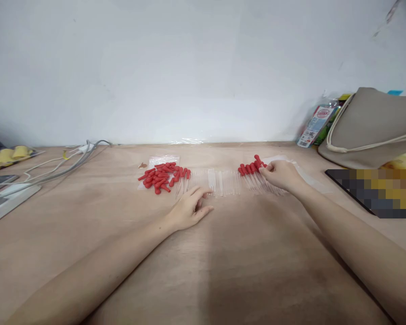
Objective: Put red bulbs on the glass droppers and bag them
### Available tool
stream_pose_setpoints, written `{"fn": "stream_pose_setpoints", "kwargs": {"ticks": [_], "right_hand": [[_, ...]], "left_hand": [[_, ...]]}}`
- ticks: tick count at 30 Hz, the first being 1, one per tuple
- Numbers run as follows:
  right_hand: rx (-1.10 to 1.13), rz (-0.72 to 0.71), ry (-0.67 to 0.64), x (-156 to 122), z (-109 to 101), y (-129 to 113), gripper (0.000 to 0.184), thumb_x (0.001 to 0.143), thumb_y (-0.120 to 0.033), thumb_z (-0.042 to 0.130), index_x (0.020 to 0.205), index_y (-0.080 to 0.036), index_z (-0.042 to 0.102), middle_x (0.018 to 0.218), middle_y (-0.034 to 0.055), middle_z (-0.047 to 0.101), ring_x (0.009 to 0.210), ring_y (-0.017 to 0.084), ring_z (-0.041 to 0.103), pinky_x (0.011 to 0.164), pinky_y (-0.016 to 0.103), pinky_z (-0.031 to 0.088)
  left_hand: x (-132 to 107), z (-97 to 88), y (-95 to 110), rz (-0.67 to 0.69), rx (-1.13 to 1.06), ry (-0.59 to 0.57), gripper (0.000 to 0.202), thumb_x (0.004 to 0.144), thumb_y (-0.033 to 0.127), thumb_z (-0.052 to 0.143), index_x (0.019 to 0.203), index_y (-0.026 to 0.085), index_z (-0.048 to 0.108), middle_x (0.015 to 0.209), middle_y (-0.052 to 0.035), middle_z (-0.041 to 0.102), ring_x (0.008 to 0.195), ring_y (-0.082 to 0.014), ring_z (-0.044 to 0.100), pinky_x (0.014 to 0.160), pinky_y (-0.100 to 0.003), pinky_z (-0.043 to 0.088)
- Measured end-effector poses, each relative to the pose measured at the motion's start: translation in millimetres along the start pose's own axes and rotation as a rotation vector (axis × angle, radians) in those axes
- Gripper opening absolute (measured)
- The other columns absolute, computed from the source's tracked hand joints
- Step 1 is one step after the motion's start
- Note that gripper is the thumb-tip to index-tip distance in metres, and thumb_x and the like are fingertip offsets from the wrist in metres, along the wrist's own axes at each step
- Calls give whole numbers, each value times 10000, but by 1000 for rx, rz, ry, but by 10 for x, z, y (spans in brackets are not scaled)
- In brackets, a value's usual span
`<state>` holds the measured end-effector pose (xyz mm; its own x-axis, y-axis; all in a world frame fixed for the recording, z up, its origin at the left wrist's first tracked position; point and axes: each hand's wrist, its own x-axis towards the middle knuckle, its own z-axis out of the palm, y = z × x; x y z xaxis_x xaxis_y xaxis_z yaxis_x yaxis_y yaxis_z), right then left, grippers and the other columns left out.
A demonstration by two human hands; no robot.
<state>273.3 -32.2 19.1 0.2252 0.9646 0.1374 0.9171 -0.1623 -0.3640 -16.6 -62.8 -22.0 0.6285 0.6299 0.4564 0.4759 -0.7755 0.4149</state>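
A pile of loose red rubber bulbs point(161, 175) lies on a clear plastic bag at the table's middle left. A row of clear glass pipette tubes point(223, 181) stretches rightward from it. Further right lie droppers fitted with red bulbs point(249, 169). My left hand point(189, 208) rests on the table just below the tubes, fingers loosely spread and holding nothing. My right hand point(281, 174) is curled over the right end of the row, fingertips pinched on a red-bulbed dropper.
A beige drawstring bag point(372, 124) and colourful packets point(316, 124) sit at the back right, with a dark flat item point(345, 185) beside them. Grey and white cables point(66, 160), a power strip point(6, 201) and yellow items point(6, 155) lie at left. A white wall rises behind the wooden table point(203, 271).
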Motion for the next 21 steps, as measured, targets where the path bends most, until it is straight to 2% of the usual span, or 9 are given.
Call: {"fn": "stream_pose_setpoints", "kwargs": {"ticks": [4, 8, 11, 14, 18, 21], "right_hand": [[-85, 81, -8, 6, 107, 33, 298, 743, -410, 463, 617, -188, 617, 686, 82, 634, 704, 225, 585, 542, 280, 340], [-158, 92, 18, -27, 140, -13, 339, 743, -478, 447, 657, -197, 617, 737, 88, 639, 753, 254, 591, 560, 302, 354], [-137, 30, 70, -91, 160, -101, 352, 745, -520, 442, 695, -215, 611, 746, 63, 644, 746, 245, 591, 573, 306, 355], [-81, -74, 32, -181, 229, -223, 338, 743, -525, 462, 707, -231, 625, 748, 43, 651, 738, 230, 593, 580, 297, 352], [-114, -169, -25, -263, 339, -336, 343, 762, -487, 463, 671, -212, 646, 716, 71, 649, 706, 231, 594, 548, 289, 339], [-135, -191, -48, -283, 370, -363, 355, 778, -447, 444, 600, -203, 631, 703, 78, 651, 669, 222, 591, 516, 282, 325]], "left_hand": [[5, 0, -5, 31, 24, -13, 275, 818, 259, 512, 1074, 160, 525, 689, 9, 444, 614, -112, 452, 615, -245, 412], [9, -4, -2, 30, 19, -30, 249, 819, 247, 504, 1052, 164, 535, 720, 5, 449, 578, -95, 429, 592, -236, 404], [12, -15, 5, 25, 9, -36, 232, 816, 240, 507, 1032, 166, 547, 741, -2, 457, 574, -89, 432, 586, -232, 403], [4, -18, 4, 30, 1, -38, 219, 819, 243, 504, 1019, 173, 558, 756, -7, 471, 572, -87, 436, 578, -230, 404], [-12, 11, 14, 31, -1, -35, 212, 820, 250, 504, 1007, 174, 570, 808, -24, 507, 580, -86, 457, 569, -226, 413], [23, 3, 11, 29, 52, 71, 164, 812, 254, 520, 927, 166, 596, 816, -41, 539, 691, -124, 505, 639, -253, 433]]}}
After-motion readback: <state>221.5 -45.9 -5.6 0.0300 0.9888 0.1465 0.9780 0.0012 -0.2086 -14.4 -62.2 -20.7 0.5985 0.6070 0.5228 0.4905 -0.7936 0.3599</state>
